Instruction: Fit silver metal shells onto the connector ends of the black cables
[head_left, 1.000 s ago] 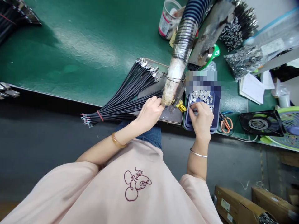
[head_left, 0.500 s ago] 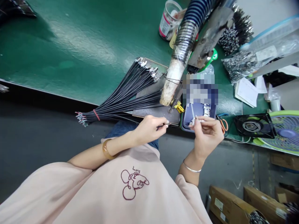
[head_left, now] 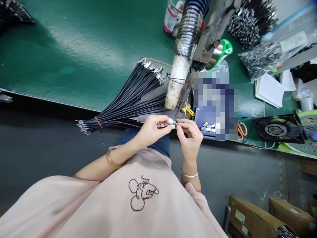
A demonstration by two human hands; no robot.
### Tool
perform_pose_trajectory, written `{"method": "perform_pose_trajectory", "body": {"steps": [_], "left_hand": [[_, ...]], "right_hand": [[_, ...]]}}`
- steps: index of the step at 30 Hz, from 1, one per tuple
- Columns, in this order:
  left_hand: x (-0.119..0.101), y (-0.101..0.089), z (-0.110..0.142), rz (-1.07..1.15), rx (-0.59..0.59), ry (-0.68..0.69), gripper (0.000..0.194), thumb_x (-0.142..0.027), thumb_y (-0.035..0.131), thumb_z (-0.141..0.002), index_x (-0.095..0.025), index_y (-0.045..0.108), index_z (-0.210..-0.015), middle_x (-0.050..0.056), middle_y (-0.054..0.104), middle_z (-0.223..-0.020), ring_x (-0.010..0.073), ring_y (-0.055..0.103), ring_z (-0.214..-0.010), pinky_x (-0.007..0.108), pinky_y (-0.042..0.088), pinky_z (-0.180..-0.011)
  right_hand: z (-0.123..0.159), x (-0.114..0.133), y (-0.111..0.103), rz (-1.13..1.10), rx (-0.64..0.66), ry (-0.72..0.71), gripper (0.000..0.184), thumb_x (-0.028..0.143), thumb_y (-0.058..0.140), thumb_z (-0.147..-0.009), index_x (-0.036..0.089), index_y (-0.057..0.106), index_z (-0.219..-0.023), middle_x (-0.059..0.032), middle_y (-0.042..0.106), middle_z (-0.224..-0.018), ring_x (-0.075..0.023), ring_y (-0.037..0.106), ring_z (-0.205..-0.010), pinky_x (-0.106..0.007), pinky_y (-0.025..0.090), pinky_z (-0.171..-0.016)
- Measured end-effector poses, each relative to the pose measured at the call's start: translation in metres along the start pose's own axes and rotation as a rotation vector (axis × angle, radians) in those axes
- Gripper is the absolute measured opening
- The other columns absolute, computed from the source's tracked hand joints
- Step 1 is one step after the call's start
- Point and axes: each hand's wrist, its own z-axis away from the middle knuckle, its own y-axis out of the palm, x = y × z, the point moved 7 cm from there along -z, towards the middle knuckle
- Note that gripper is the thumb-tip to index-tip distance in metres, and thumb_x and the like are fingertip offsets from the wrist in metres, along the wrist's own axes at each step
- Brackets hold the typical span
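Observation:
My left hand [head_left: 153,129] is closed in a pinch on the end of a thin black cable at the bench's front edge. My right hand [head_left: 189,134] is closed too, its fingertips holding a small metal clip [head_left: 172,123] against that cable end. The two hands touch at the fingertips. Just behind them a bundle of black cables [head_left: 128,100] with metal ends lies fanned on the green bench [head_left: 81,49], tied by a red band. A blue tray [head_left: 210,130] with several small metal clips sits right of my hands.
A ribbed hose with a white nozzle [head_left: 177,82] hangs over the work spot. Orange-handled scissors [head_left: 240,130], a black fan [head_left: 277,129], bags of metal parts [head_left: 262,59], a jar [head_left: 172,16] and papers [head_left: 269,89] lie to the right. Cardboard boxes [head_left: 250,218] stand on the floor.
My right hand left the blue tray with a metal clip and moved left to meet my left hand. My left hand drew a cable end back off the bench toward me.

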Motion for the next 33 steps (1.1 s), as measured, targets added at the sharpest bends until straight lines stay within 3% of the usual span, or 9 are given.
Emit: {"method": "perform_pose_trajectory", "body": {"steps": [4,10,14,16,19,23,29,33], "left_hand": [[-0.001,-0.004,0.001,-0.18,-0.061,0.087,0.012,-0.022,0.067,-0.082,-0.012,0.068,-0.077,0.001,0.066,-0.071,0.0094,0.055,-0.062,0.02,0.044,-0.059],[-0.017,0.001,0.007,-0.521,-0.074,0.358,0.014,-0.018,0.061,-0.089,-0.015,0.069,-0.079,0.0,0.062,-0.066,0.0101,0.049,-0.058,0.023,0.039,-0.059],[-0.022,0.006,0.011,-0.631,-0.058,0.441,0.019,-0.018,0.055,-0.092,-0.015,0.069,-0.081,0.004,0.068,-0.073,0.0135,0.057,-0.067,0.026,0.044,-0.067],[-0.02,0.004,0.012,-0.554,-0.037,0.372,0.018,-0.019,0.055,-0.092,-0.015,0.067,-0.079,0.003,0.067,-0.071,0.0119,0.056,-0.062,0.024,0.043,-0.063],[-0.009,0.002,0.009,-0.247,0.069,0.119,0.017,-0.021,0.055,-0.091,-0.015,0.061,-0.076,0.0,0.064,-0.064,0.0076,0.051,-0.05,0.02,0.041,-0.052],[0.002,0.002,0.005,0.108,0.171,-0.123,0.015,-0.026,0.061,-0.086,-0.014,0.06,-0.078,-0.001,0.061,-0.058,0.0057,0.047,-0.045,0.019,0.037,-0.047],[0.01,-0.001,-0.005,0.194,0.072,-0.165,0.016,-0.027,0.07,-0.077,-0.011,0.069,-0.073,-0.002,0.054,-0.055,0.0067,0.044,-0.051,0.02,0.032,-0.049],[0.006,-0.001,-0.009,0.189,0.025,-0.124,0.009,-0.019,0.069,-0.071,-0.011,0.068,-0.067,-0.001,0.058,-0.059,0.0076,0.048,-0.056,0.021,0.036,-0.055]], "right_hand": [[0.001,0.002,-0.003,0.047,-0.011,-0.042,0.007,0.02,0.063,-0.089,0.022,0.07,-0.088,-0.0034,0.073,-0.096,-0.0146,0.071,-0.089,-0.028,0.061,-0.074],[0.004,0.012,-0.005,0.256,-0.017,-0.212,0.013,0.016,0.06,-0.09,0.022,0.071,-0.094,-0.004,0.074,-0.099,-0.0161,0.071,-0.094,-0.033,0.06,-0.085],[0.004,0.009,-0.005,0.197,-0.018,-0.15,0.012,0.016,0.061,-0.089,0.022,0.071,-0.092,-0.0043,0.074,-0.099,-0.0161,0.071,-0.094,-0.032,0.061,-0.083],[0.005,0.004,-0.004,0.077,-0.021,-0.048,0.008,0.018,0.063,-0.088,0.021,0.071,-0.088,-0.0045,0.073,-0.098,-0.0157,0.071,-0.092,-0.029,0.062,-0.077],[0.008,0.0,0.0,-0.06,-0.023,0.049,0.006,0.02,0.065,-0.087,0.02,0.07,-0.085,-0.0052,0.072,-0.099,-0.0153,0.072,-0.091,-0.027,0.061,-0.073],[0.01,0.008,0.001,0.029,-0.081,-0.052,0.008,0.018,0.067,-0.085,0.022,0.072,-0.089,-0.0039,0.073,-0.099,-0.0162,0.071,-0.093,-0.032,0.062,-0.079],[0.017,0.029,-0.013,0.187,-0.217,-0.262,0.018,0.013,0.06,-0.089,0.025,0.069,-0.1,-0.0032,0.075,-0.101,-0.0179,0.073,-0.095,-0.037,0.062,-0.083],[0.022,0.037,-0.009,0.238,-0.178,-0.413,0.021,0.01,0.06,-0.088,0.024,0.064,-0.104,-0.0034,0.077,-0.103,-0.0168,0.074,-0.094,-0.032,0.061,-0.081]]}}
